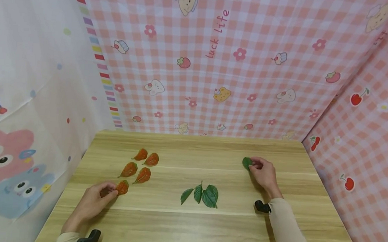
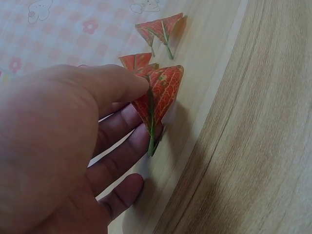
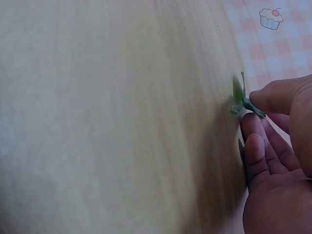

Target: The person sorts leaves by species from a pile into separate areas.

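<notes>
Sorting by colour, apparently: left hand pinches a red-orange leaf, right hand a green leaf; next calls for gentle release onto the desk.

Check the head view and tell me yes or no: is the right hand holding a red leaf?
No, the right hand pinches a green leaf, while the left hand holds a reddish-orange leaf.

I find a passable lane over the tabletop between the four orange leaves and the three green leaves; checked cloth walls off the far edge.
</notes>
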Demonstrator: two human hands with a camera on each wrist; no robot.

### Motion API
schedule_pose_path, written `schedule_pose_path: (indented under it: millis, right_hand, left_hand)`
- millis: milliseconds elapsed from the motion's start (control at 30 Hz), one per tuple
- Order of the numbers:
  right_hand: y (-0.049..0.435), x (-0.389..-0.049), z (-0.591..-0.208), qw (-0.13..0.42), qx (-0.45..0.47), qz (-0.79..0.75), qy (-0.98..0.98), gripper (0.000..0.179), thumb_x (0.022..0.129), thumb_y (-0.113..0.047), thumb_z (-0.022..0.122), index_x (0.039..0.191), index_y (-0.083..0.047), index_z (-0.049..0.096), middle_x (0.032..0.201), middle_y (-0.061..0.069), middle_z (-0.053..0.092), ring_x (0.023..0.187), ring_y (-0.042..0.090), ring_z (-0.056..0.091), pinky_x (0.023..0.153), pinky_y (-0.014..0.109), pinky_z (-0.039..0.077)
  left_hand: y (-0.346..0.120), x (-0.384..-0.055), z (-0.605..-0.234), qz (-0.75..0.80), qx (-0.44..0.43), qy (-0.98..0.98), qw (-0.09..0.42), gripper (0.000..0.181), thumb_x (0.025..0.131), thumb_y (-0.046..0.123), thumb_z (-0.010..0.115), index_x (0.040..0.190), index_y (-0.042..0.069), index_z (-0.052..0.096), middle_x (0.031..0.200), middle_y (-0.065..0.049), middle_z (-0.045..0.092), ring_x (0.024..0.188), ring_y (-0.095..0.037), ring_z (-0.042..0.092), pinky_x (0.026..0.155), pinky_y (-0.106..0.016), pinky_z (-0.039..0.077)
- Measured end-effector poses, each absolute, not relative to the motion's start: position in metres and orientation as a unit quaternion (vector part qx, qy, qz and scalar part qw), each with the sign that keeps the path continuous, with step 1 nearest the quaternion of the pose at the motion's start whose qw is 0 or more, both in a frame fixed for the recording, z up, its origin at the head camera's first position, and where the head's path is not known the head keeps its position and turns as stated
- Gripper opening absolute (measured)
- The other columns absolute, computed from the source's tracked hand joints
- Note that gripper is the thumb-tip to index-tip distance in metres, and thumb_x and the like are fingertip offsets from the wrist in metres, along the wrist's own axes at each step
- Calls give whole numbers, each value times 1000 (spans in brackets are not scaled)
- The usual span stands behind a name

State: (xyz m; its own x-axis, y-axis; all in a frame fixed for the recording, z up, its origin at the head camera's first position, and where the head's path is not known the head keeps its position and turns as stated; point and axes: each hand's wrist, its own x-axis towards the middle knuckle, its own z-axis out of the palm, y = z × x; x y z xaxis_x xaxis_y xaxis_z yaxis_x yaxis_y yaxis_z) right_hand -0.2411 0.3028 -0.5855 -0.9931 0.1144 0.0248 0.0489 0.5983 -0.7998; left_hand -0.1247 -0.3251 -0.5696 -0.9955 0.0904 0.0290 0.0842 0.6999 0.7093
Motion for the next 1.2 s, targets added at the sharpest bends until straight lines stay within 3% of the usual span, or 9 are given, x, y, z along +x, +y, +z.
schedule_pose_path:
  millis: [633,933,1067,1167,1200]
  right_hand:
    - [304,-236,-582,36,-48,459,-886,51,108,-12,75,155,2,62,148,30,64,118,33,69,80,12,50]
    - [306,-232,-579,39,-52,462,-884,55,108,-14,73,158,1,58,154,29,62,129,40,69,86,10,48]
    - [305,-225,-579,49,-35,458,-887,56,109,-14,73,160,2,56,155,31,62,134,47,68,107,36,60]
    - [304,-218,-576,53,-19,455,-889,58,111,-17,72,162,2,52,160,32,58,141,52,63,117,64,55]
    - [303,-215,-574,53,-16,453,-890,59,111,-18,72,163,2,52,162,32,56,142,53,62,118,66,54]
  left_hand:
    - [-325,-125,-568,395,40,918,19,16,107,18,80,117,6,79,105,-4,82,87,2,68,77,-23,58]
    - [-326,-124,-566,386,29,921,28,30,107,28,82,125,5,78,111,-5,81,92,-1,68,80,-23,57]
    - [-327,-123,-563,367,31,930,5,47,105,32,84,139,3,72,124,-12,82,108,-17,75,90,-30,59]
    - [-328,-121,-558,365,37,930,-22,63,104,33,84,153,-1,61,143,-23,74,130,-41,70,105,-52,59]
    - [-327,-121,-555,366,38,929,-34,67,104,32,84,156,-1,58,149,-26,70,136,-48,66,108,-61,57]
